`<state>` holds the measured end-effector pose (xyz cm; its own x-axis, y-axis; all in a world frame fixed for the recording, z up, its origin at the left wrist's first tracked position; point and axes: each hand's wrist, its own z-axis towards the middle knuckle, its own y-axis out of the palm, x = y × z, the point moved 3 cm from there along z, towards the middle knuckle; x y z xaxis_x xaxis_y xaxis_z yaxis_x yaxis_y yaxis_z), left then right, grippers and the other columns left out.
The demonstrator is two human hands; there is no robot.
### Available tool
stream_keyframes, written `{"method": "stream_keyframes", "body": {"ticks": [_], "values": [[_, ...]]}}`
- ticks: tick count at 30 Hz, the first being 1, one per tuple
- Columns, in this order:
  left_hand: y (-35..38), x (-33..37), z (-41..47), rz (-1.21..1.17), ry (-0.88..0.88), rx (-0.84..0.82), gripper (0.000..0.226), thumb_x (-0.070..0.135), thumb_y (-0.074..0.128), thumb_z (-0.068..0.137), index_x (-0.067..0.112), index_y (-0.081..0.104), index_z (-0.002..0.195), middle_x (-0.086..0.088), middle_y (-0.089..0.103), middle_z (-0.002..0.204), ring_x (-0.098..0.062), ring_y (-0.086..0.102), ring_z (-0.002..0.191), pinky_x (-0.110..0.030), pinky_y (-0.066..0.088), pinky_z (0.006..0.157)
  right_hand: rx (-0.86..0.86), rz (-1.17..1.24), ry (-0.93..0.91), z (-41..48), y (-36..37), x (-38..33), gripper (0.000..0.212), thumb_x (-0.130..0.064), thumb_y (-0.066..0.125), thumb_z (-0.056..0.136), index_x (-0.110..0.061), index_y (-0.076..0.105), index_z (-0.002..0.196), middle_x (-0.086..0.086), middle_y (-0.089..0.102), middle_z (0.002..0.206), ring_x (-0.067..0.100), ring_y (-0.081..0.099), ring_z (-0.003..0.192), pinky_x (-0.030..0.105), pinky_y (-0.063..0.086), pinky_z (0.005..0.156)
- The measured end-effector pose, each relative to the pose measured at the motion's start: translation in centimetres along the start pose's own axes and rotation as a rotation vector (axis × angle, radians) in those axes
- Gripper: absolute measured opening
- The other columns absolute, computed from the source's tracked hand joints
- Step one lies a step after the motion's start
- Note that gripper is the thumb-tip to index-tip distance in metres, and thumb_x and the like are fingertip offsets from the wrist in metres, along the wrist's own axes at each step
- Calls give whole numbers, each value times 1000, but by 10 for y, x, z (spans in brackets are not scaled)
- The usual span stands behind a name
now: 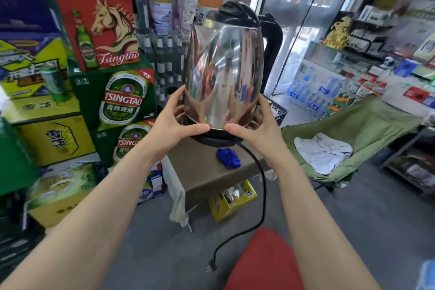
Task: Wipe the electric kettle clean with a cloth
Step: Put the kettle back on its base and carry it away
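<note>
At far left, stacked beer cartons (pixel 122 99) are seen, well apart from the work. The left hand (pixel 175 122) is pressed against the lower left side of the electric kettle (pixel 223 73), fingers spread and curled round the steel wall, thumb laid along the bottom rim. The kettle is held upright, seated on or just above its black base (pixel 215 140), at the far edge of a brown box top (pixel 202 169). Whether kettle and base are touching cannot be told.

Just near of the base, a crumpled blue cloth (pixel 228 157) is lying on the box top, untouched by either hand. A black power cord (pixel 260 190) is seen running from the base down to the floor, its plug (pixel 211 266) lying loose and unconnected.

The right hand (pixel 259 125) mirrors the left, fingers open round the lower right side, thumb on the rim. Neither hand holds a cloth.

The step in hand is judged to be steadying or positioning the kettle before wiping. It would best be set down firmly, one hand kept on the body or handle, and the cloth taken up with the other. The polished wall is likely slippery, so a secure hold should be kept. At far right, a green folding chair (pixel 367 125) carries a white cloth (pixel 322 150).
</note>
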<state>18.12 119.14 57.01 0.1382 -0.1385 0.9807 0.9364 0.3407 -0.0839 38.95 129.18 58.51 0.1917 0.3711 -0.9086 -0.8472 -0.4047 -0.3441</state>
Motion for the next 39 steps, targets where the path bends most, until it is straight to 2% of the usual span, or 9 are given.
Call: {"method": "stream_keyframes", "body": {"ticks": [7, 10, 16, 18, 22, 27, 31, 36, 39], "values": [[1, 6, -89, -8, -42, 76, 118, 49, 96, 48, 52, 28, 145, -3, 50, 147, -22, 51, 132, -53, 43, 108, -89, 12, -13, -72, 8, -20, 119, -51, 96, 58, -40, 27, 154, -10, 55, 148, 9, 58, 129, 42, 49, 110], [-15, 9, -129, -11, -43, 138, 117, 48, 96, 49, 51, 29, 145, -4, 49, 147, -23, 51, 133, -51, 43, 109, -141, 22, -36, -98, 27, -35, 117, -46, 95, 61, -41, 26, 155, -11, 54, 148, 5, 58, 128, 38, 48, 111], [-52, 20, -210, -39, -75, 257, 119, 38, 97, 46, 49, 30, 144, -6, 52, 140, -21, 54, 127, -46, 45, 108, -247, 24, -46, -139, 81, -56, 126, -62, 94, 52, -44, 23, 155, -7, 55, 148, 11, 58, 130, 45, 49, 110], [-64, 21, -236, -24, -78, 305, 113, 32, 97, 51, 49, 31, 141, -5, 55, 135, -19, 56, 124, -41, 48, 104, -299, 17, -67, -151, 99, -65, 126, -63, 92, 53, -43, 22, 155, -7, 53, 150, 12, 55, 133, 46, 48, 111], [-79, 28, -279, 7, -87, 428, 105, 10, 88, 64, 42, 29, 144, 5, 56, 122, -4, 55, 114, -12, 50, 81, -404, 41, -106, -168, 127, -77, 119, -45, 93, 64, -35, 21, 158, -7, 49, 152, 10, 52, 134, 41, 44, 114], [-95, 39, -323, 103, -99, 580, 109, 13, 90, 64, 40, 27, 148, 3, 57, 126, -3, 54, 116, -22, 43, 103, -532, 60, -135, -176, 160, -92, 131, -64, 92, 52, -43, 17, 157, -8, 40, 159, 11, 42, 144, 47, 38, 118], [-96, 46, -356, 162, -124, 725, 119, 39, 95, 48, 46, 27, 146, -6, 55, 137, -20, 52, 128, -47, 38, 113, -671, 97, -183, -180, 180, -106, 122, -44, 94, 63, -39, 16, 158, -6, 41, 158, 8, 42, 141, 37, 37, 117], [-82, 52, -400, 185, -135, 933, 123, 47, 94, 44, 45, 27, 147, -6, 54, 137, -18, 52, 129, -44, 37, 114, -846, 103, -264, -192, 201, -120, 125, -44, 94, 62, -41, 14, 158, -3, 43, 157, 14, 43, 142, 45, 37, 119], [-71, 51, -433, 193, -132, 1039, 116, 38, 93, 52, 43, 28, 147, -1, 58, 132, -11, 54, 124, -35, 41, 111, -951, 106, -307, -211, 215, -128, 128, -54, 95, 53, -41, 20, 156, -3, 49, 152, 15, 49, 138, 46, 42, 116]]}}
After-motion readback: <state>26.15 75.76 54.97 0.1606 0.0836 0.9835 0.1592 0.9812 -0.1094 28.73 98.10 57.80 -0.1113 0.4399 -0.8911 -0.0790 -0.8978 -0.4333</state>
